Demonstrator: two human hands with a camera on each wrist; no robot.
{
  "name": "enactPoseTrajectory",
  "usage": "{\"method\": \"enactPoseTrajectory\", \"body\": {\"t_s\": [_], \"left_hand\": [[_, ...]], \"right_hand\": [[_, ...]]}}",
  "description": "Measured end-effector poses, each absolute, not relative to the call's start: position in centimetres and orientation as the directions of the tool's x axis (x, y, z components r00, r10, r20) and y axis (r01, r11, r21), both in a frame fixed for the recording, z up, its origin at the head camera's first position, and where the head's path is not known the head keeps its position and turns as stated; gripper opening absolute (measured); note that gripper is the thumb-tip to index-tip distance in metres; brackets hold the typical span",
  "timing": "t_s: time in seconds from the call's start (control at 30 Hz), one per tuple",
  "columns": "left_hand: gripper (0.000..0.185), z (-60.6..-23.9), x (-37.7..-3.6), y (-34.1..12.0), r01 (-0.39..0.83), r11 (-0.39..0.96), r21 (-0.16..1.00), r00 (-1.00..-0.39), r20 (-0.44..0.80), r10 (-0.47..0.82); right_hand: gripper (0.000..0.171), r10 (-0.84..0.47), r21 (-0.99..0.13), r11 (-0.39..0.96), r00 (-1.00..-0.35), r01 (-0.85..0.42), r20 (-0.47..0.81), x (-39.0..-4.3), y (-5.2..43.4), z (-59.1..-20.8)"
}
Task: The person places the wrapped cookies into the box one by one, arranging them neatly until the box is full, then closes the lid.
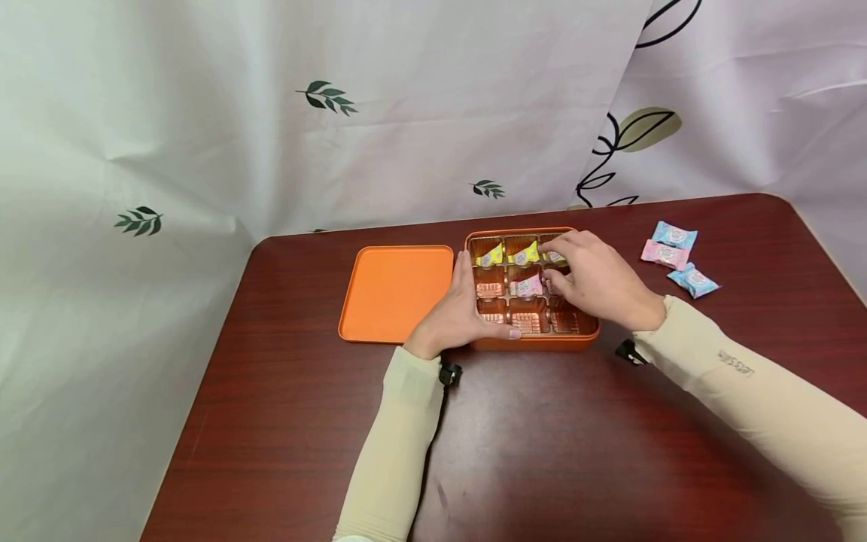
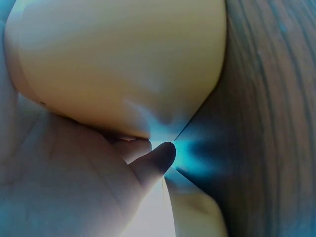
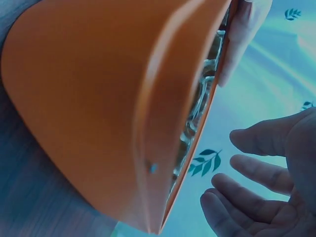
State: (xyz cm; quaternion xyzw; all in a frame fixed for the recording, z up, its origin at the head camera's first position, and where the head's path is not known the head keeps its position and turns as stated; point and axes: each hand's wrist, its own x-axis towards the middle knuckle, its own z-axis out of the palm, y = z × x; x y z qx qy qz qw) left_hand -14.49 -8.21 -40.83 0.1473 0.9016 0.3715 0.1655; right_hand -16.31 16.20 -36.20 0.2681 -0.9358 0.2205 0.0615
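The right hand is over the right side of the orange box, in the middle of the head view. Its fingers bend down into the box. They may be pinching a candy there, but the hand hides it, so I cannot tell. In the right wrist view the fingers look loose and spread, with nothing in them.

The left hand grips the left wall of the box, with the thumb along the front edge.

The box is orange and has little clear cups in rows. Yellow candies sit in the back row. A pink candy sits in the middle row. The front cups look bare.

The flat orange lid lies just left of the box, touching the left hand. Near the right edge of the brown table lie two blue candies and one pink one, well apart from the box.

A white curtain with green leaves hangs behind.

The left wrist view is blurry and too close.
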Motion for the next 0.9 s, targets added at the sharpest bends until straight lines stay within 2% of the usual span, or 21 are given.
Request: {"method": "enactPoseTrajectory", "body": {"t_s": [0.2,0.53,0.9], "left_hand": [[0.147,-40.8,-14.4,-8.2,0.128,0.671,0.730,-0.901,-0.197,0.386],[0.148,-40.8,-14.4,-8.2,0.122,0.678,0.725,-0.901,-0.205,0.381],[0.149,-40.7,-14.4,-8.1,0.132,0.686,0.716,-0.900,-0.204,0.385]], "right_hand": [[0.033,-0.450,-0.377,0.776,-0.862,-0.506,0.232,-16.3,17.3,-36.3],[0.042,-0.420,-0.369,0.782,-0.863,-0.502,0.281,-16.4,18.8,-36.8],[0.038,-0.381,-0.383,0.796,-0.879,-0.469,0.286,-16.4,20.3,-37.1]]}}
